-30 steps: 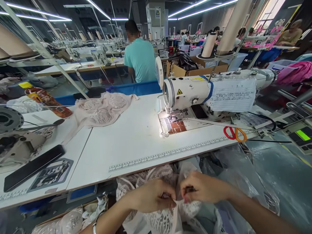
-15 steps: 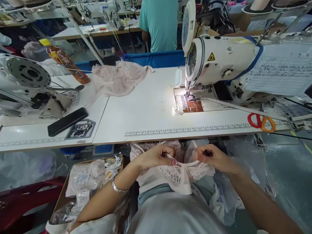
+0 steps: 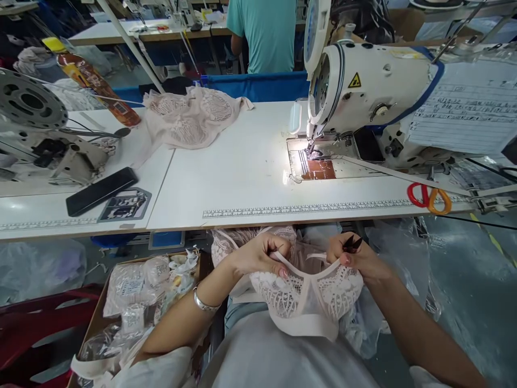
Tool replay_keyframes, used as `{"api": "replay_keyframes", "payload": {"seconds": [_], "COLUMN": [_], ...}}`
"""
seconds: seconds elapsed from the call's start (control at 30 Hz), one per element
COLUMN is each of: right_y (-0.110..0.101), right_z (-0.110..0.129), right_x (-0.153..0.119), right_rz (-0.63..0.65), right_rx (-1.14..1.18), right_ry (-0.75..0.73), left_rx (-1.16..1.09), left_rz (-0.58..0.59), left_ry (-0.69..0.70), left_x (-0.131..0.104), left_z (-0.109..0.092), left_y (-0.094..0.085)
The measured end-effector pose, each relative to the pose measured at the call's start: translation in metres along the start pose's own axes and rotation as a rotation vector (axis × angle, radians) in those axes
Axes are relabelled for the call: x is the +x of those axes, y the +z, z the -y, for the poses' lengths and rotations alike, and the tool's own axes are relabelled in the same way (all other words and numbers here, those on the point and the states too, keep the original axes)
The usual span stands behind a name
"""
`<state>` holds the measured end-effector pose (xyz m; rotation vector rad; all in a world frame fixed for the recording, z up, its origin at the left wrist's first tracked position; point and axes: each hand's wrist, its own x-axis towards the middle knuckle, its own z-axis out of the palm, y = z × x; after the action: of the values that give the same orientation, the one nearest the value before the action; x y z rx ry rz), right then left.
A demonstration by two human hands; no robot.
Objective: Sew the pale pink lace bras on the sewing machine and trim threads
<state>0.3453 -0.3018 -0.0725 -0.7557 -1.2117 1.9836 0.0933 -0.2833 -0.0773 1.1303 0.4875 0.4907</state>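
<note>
A pale pink lace bra [image 3: 309, 293] hangs over my lap, its top edge stretched between my hands. My left hand [image 3: 262, 256] pinches the upper edge of one cup between thumb and fingers. On the other side, my right hand [image 3: 359, 260] grips the edge of the second cup. A small dark pointed tool [image 3: 352, 244], perhaps thread snips, is tucked in that same hand, mostly hidden by the fingers. More pink lace fabric [image 3: 226, 248] lies behind the left hand, below the table edge.
A white sewing machine [image 3: 363, 91] with its lamp lit stands on the table [image 3: 226, 178]. Red and orange scissors [image 3: 428, 198] hang at the front edge. Another bra [image 3: 194, 118], a bottle [image 3: 92, 83] and a black phone-like slab [image 3: 102, 192] lie left. A box [image 3: 93, 318] holds bagged parts.
The bra has been opened out and raised, so its cups and lower band show more fully. My hands have moved slightly apart. The view has shifted a little.
</note>
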Motion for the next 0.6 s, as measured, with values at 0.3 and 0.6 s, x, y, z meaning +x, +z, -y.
{"api": "replay_keyframes", "payload": {"seconds": [0.3, 0.6], "right_y": [-0.006, 0.03], "right_z": [0.004, 0.015], "right_x": [-0.002, 0.004], "right_rz": [0.044, 0.027], "right_rx": [-0.07, -0.638], "right_ry": [-0.02, -0.178], "left_rx": [0.051, 0.702], "left_rz": [0.009, 0.236], "left_ry": [0.022, 0.177], "left_x": [-0.002, 0.0], "left_z": [-0.006, -0.012], "left_y": [-0.003, 0.025]}}
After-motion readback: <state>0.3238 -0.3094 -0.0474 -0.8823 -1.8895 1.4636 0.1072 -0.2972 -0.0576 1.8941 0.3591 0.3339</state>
